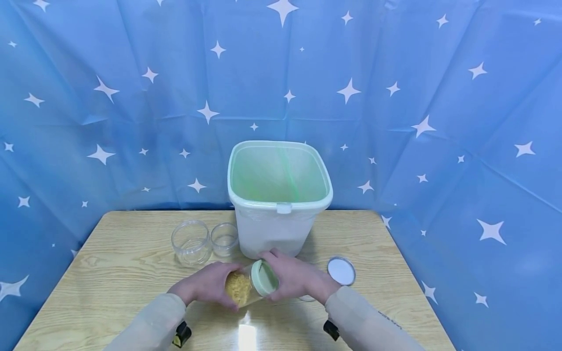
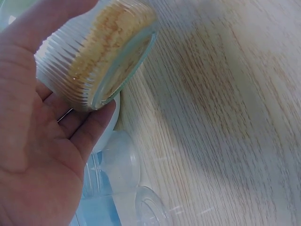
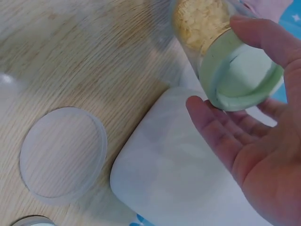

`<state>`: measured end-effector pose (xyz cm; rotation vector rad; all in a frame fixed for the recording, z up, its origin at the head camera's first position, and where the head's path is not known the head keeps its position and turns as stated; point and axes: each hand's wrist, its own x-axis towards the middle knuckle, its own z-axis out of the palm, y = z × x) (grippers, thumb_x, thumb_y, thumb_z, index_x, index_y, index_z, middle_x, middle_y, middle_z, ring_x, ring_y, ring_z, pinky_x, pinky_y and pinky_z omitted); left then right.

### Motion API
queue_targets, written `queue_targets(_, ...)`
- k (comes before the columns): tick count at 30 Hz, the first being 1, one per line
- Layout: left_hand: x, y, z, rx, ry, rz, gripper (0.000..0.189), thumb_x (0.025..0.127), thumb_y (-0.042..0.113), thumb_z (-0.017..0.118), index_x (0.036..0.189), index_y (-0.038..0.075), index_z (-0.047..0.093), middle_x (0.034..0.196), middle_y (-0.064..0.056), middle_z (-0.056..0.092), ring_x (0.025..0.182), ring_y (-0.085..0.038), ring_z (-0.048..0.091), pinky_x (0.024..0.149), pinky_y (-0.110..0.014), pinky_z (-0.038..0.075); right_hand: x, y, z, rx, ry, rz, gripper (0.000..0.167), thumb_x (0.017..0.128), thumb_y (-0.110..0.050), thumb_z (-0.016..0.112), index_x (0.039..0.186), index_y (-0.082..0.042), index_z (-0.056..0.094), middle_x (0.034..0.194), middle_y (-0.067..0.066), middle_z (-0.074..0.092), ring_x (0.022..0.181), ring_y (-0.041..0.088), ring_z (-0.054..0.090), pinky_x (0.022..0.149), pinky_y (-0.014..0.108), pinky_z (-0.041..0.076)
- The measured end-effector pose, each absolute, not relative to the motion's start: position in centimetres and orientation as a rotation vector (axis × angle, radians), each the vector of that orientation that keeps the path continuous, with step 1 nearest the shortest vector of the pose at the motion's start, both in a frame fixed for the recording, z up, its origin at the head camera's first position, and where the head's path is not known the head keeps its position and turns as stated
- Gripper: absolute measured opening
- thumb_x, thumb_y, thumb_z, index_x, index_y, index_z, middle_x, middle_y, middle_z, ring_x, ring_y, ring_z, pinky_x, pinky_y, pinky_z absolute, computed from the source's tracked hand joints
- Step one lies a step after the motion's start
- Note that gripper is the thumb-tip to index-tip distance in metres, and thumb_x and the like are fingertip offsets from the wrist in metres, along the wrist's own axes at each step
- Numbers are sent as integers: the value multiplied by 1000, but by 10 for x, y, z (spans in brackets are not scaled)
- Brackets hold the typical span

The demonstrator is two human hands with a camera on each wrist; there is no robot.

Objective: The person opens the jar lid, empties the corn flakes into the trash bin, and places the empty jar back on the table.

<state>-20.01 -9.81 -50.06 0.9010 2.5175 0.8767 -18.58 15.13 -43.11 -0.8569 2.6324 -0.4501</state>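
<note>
Between both hands a ribbed clear jar [image 1: 240,291] lies tilted on its side, its base to the left. Pale yellow flakes [image 3: 197,23] fill part of it. A light green lid [image 1: 266,279] with a recessed top covers its right end. My left hand [image 1: 211,284] grips the jar near its base, thumb on one side and fingers on the other, as the left wrist view shows. My right hand [image 1: 293,276] holds the lid by its rim, fingers spread around it. In the right wrist view the lid faces the palm.
Behind the hands stands a white bin [image 1: 274,226] with a pale green liner. Two clear containers, a larger [image 1: 190,246] and a smaller [image 1: 225,240], are left of it. A round white-topped lid [image 1: 341,271] lies right; a clear disc [image 3: 63,153] is near the bin.
</note>
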Motion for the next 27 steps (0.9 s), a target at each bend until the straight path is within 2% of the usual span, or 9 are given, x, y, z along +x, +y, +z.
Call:
queue_targets(2,-200,-98,-501,910,2519,877,82,54,43,89,125,13,60,107,9,67,90,-3,59,81,-24,51,-186,151,-431,-864,2640,-434,87,67,-37,85,141,-23,41,121,-3,53,95,7,54,81,23,50)
queue_targets(5,-200,-99,-502,915,2521,878,82,54,43,89,125,13,60,106,9,67,90,-3,59,80,-24,51,-185,151,-432,-855,2636,-436,97,66,-41,87,146,-20,36,130,1,51,106,11,55,90,27,51)
queue_targets(8,-200,-99,-502,912,2523,880,83,54,43,89,126,12,60,106,8,67,89,-3,59,80,-24,51,-182,153,-431,-767,2610,-467,117,63,-54,85,153,-16,22,144,10,42,119,21,55,99,35,50)
queue_targets(10,-200,-99,-502,910,2524,880,84,54,43,89,126,11,60,106,9,67,88,-2,58,79,-23,50,-181,153,-430,-682,2598,-498,123,64,-64,80,155,-14,15,151,16,37,127,29,52,104,40,47)
queue_targets(13,-200,-99,-502,920,2525,876,83,54,43,89,125,12,60,105,9,67,87,-2,58,78,-23,50,-179,154,-428,-581,2616,-504,116,71,-75,66,154,-8,20,148,20,43,126,34,54,103,44,47)
queue_targets(17,-200,-99,-501,924,2522,877,81,54,43,89,124,13,61,103,10,66,85,-1,57,76,-22,50,-179,152,-428,-534,2650,-439,94,78,-79,53,141,-11,42,124,12,63,108,29,64,88,41,53)
queue_targets(21,-200,-98,-500,915,2519,881,82,54,42,89,125,12,60,105,10,66,87,-2,57,77,-22,50,-179,149,-429,-551,2652,-380,82,75,-80,55,129,-18,51,103,0,66,89,18,64,71,34,51)
queue_targets(24,-200,-98,-501,910,2529,874,84,53,42,89,126,12,60,107,8,67,88,-2,58,78,-22,50,-180,149,-430,-630,2660,-393,80,74,-75,62,131,-19,50,104,-5,63,88,12,60,70,29,49)
queue_targets(27,-200,-99,-502,911,2540,862,85,54,43,89,128,12,59,108,8,67,89,-3,59,79,-23,50,-181,151,-432,-728,2662,-412,84,73,-64,72,139,-18,45,113,-5,61,94,9,58,75,27,50)
